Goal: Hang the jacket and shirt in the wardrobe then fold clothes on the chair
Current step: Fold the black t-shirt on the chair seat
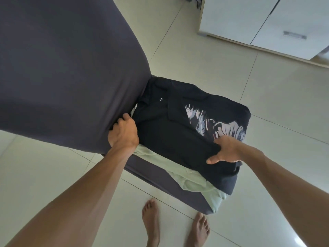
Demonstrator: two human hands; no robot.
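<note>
Hands on dark clothes stacked on covered chair seat.

Black collared shirt (160,129) lies on top of a black printed tee (222,125), over a pale green garment (187,177), all on the chair (71,77) seat. Left hand (123,132) sits at the shirt's left edge beside the chair back, fingers curled; whether they pinch cloth, cannot tell. Right hand (226,150) grips a fold of the black fabric near the front right, thumb extended. Bare feet (151,221) on tiled floor (267,86); white wardrobe (267,20) beyond.
</note>
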